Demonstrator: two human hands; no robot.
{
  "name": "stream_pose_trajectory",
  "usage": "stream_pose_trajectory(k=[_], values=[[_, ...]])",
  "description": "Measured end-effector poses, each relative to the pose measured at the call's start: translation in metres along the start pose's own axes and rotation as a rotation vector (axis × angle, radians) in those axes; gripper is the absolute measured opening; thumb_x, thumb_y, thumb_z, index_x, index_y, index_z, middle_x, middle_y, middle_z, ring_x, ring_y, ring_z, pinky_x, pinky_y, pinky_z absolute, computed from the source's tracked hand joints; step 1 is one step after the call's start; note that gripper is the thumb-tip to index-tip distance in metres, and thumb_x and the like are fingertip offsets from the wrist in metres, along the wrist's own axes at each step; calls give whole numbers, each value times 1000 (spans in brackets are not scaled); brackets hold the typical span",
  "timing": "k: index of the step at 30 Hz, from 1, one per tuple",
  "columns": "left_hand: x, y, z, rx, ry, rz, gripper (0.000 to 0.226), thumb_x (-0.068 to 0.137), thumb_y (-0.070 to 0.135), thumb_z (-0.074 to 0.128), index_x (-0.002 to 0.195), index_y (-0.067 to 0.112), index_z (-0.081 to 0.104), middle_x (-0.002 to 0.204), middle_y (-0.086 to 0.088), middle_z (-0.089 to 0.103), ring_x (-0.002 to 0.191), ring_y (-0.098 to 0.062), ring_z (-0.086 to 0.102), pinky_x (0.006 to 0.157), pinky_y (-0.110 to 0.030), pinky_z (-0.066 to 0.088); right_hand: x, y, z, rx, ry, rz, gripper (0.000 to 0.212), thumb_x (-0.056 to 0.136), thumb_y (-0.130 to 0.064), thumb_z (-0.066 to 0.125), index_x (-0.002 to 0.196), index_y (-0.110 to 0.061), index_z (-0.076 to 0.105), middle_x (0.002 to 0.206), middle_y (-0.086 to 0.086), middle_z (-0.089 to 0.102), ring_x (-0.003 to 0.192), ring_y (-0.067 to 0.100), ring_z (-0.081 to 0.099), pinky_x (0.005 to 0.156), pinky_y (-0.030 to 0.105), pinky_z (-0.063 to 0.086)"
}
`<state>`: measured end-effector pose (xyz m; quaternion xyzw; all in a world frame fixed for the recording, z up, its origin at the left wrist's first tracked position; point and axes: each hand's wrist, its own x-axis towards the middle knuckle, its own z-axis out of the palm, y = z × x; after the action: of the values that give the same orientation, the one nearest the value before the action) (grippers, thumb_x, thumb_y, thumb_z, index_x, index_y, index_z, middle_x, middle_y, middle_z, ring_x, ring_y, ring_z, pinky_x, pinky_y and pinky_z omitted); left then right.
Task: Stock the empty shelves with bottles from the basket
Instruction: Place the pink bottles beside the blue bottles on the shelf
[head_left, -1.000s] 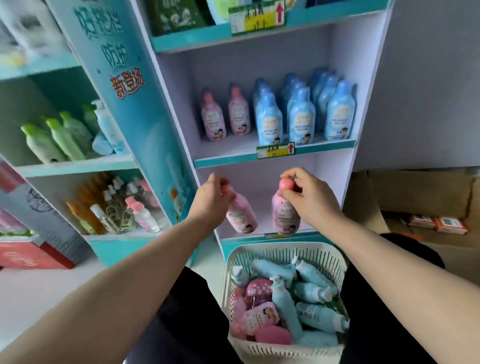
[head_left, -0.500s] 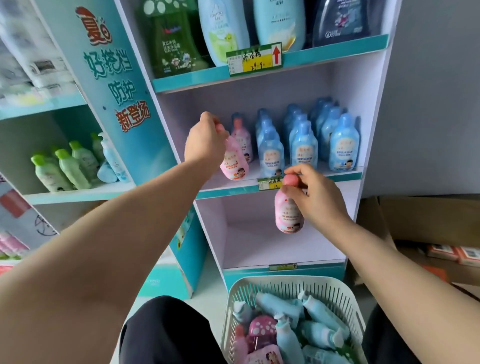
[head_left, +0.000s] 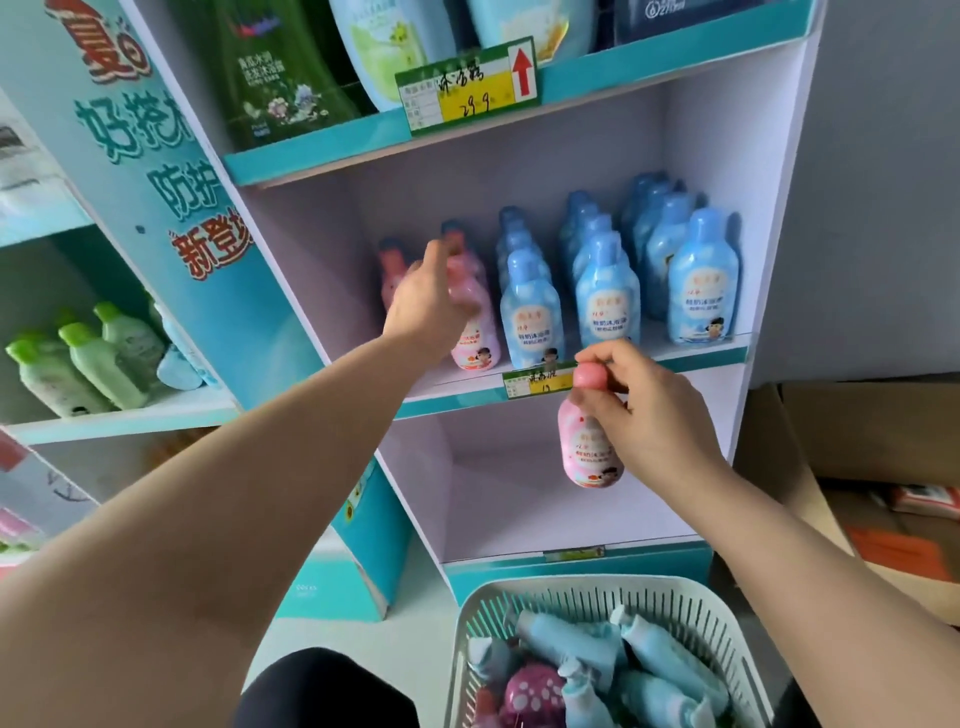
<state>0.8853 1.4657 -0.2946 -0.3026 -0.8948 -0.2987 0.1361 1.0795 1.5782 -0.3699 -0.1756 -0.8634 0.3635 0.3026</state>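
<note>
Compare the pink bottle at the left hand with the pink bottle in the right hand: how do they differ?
The left pink bottle stands on the middle shelf beside blue bottles; the right pink bottle hangs before the empty lower shelf. The left hand, blurred, covers the left bottle's top; the right hand pinches the right bottle's neck, cap showing. Both share one pink label design.

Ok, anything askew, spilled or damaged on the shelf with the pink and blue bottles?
Nothing stands out. The blue bottles stand upright in rows and no spill shows. The pink bottle at the left hand is motion-blurred; the right hand holds a second pink bottle.
</note>
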Motion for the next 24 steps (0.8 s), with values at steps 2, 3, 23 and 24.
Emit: stream_pose_trajectory(k=[2, 3, 23, 24], values=[[-7, -6, 3, 7, -34, 11, 80, 77, 5, 69, 141, 31, 30, 130, -7, 44, 102, -27, 57, 88, -35, 49, 0, -6, 3, 31, 16, 5, 22, 87, -33, 64, 107, -29, 57, 104, -8, 69, 93, 21, 64, 78, 39, 52], [-10, -9, 6, 5, -30, 12, 87, 75, 2, 70, 143, 35, 26, 134, -5, 39, 102, -25, 57, 87, -32, 49, 0, -7, 4, 46, 17, 5, 21, 88, -32, 64, 107, -29, 57, 104, -8, 68, 93, 20, 64, 78, 39, 52], [9, -19, 30, -26, 120, -30, 96, 75, -9, 58, 144, 45, 18, 155, -2, 11, 139, -28, 28, 93, -25, 39, 6, -6, 7, 52, -45, 9, 28, 83, -37, 69, 109, -29, 60, 102, -13, 70, 92, 13, 63, 75, 27, 47], [5, -21, 26, -44, 125, -32, 96, 75, -7, 59, 144, 45, 17, 157, -3, 10, 138, -27, 31, 88, -23, 38, 7, -6, 8, 43, -38, 12, 28, 82, -38, 70, 106, -28, 61, 100, -13, 71, 91, 12, 63, 75, 28, 48]])
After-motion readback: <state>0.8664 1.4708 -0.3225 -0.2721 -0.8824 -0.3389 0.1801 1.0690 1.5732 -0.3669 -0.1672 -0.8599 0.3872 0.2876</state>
